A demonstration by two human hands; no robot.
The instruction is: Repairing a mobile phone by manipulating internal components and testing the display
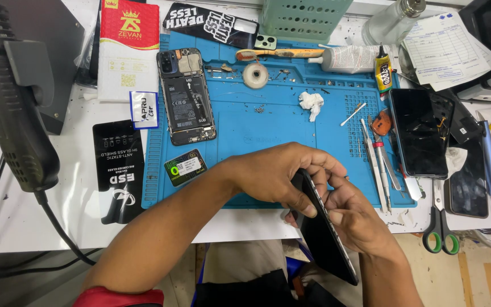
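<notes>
**Both hands clamped on a tilted phone at the worktop's near edge**

Here, in the head view, the thin black slab of a phone with a pale metal side frame [325, 227] is held edge-up, just off the near edge of the white worktop [75, 222], over the person's lap. Its long axis runs slantwise, from the upper end near the blue silicone repair mat [268, 125] down and to the right toward the person's body.

The left hand [274, 176] reaches in from the left and is closed over the upper end, thumb on the near face and fingers curled across the top edge. The right hand [359, 219] comes from below on the right and is closed on the right side of the slab, fingertips pressed against the pale frame. The two hands touch one another around the upper half; the lower half hangs free. The left hand lies nearer the mat, the right nearer the body.

Toward the far-left corner of the mat lies an opened phone with its battery and boards showing [186, 96], well apart from the hands. Along the mat's right edge lie metal tweezers [373, 156], and green-handled scissors [440, 227] sit near the right hand. The middle of the mat, just beyond the left hand, carries only a crumpled white tissue [312, 104] farther back.
</notes>
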